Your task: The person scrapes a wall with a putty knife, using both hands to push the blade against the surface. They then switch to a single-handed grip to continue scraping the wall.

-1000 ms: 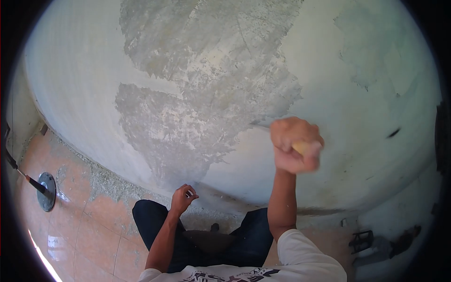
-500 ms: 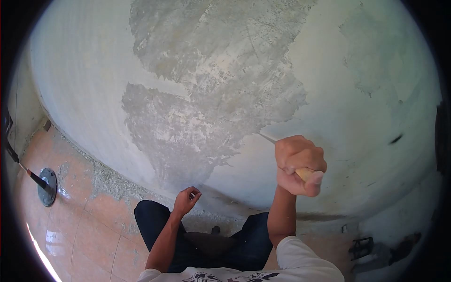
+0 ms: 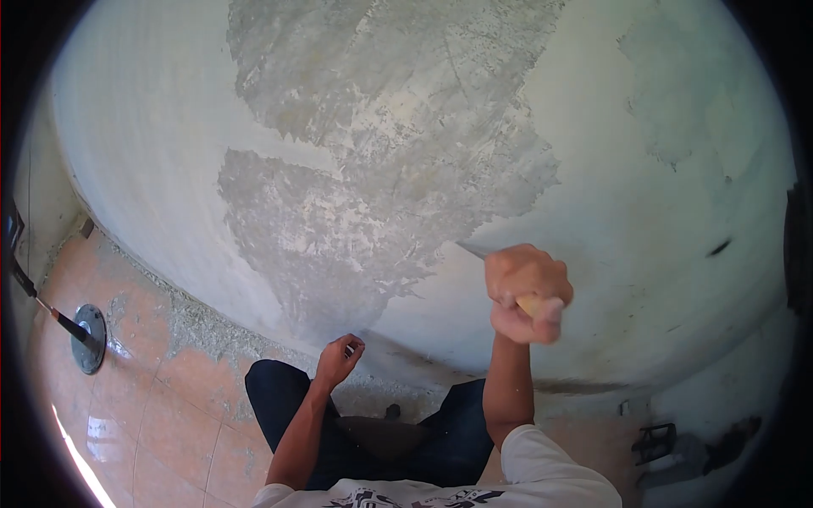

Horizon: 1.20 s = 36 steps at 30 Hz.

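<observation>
My right hand (image 3: 527, 292) is wrapped around a scraper (image 3: 472, 250). Its pale yellow handle end shows between the fingers, and the thin blade points up and left, its tip at the edge of the bare grey patch (image 3: 339, 212) on the whitish wall (image 3: 593, 245). Most of the handle is hidden in the fist. Lower and to the left, my left hand (image 3: 340, 359) is held loosely curled above my knee, close to the foot of the wall, with nothing visible in it.
Grey crumbs and flakes (image 3: 199, 326) lie along the wall's base on the orange tiled floor (image 3: 178, 423). At the left stands a round dark base (image 3: 88, 339) with a pole. A person (image 3: 707, 453) and a dark stool (image 3: 654, 444) appear at the lower right.
My right hand has shifted slightly left and up with the scraper, its blade tip moving a little left along the patch's edge. The left hand stays nearly still.
</observation>
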Motion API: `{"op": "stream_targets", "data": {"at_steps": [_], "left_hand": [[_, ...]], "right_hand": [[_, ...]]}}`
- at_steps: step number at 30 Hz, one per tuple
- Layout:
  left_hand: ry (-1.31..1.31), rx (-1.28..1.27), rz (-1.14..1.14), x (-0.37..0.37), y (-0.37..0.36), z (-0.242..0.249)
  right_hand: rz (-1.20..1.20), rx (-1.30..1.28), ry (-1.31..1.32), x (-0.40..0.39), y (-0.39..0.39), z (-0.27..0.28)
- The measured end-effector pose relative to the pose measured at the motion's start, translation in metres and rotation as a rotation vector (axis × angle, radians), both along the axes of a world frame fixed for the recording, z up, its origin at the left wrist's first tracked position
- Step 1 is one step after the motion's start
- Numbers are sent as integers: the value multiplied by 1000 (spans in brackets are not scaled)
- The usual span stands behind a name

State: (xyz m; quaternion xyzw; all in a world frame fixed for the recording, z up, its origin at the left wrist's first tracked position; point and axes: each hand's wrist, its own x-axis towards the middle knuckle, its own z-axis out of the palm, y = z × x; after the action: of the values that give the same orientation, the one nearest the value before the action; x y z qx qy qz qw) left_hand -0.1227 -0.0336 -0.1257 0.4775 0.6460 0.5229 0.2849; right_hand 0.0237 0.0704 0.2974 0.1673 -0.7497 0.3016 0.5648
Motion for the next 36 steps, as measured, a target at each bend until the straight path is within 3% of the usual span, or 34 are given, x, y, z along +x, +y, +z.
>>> {"op": "stream_targets", "data": {"at_steps": [12,14,20,23,30,36], "left_hand": [[14,-13,5,0,-1,-3],[13,-13,1,2,-2,-3],[6,-26,6,-1,1,-2],[2,-32,-7,3,-1,-2],[3,-27,6,-1,-1,-2],[-4,-27,2,-1,0,0]], "right_hand": [[158,90,72,6,-3,-3],[12,50,42,4,2,-11],[89,60,3,11,-13,8],[16,-42,-39,-4,17,-15],[59,80,20,1,-1,-2],[72,31,9,0,-3,-12]]}}
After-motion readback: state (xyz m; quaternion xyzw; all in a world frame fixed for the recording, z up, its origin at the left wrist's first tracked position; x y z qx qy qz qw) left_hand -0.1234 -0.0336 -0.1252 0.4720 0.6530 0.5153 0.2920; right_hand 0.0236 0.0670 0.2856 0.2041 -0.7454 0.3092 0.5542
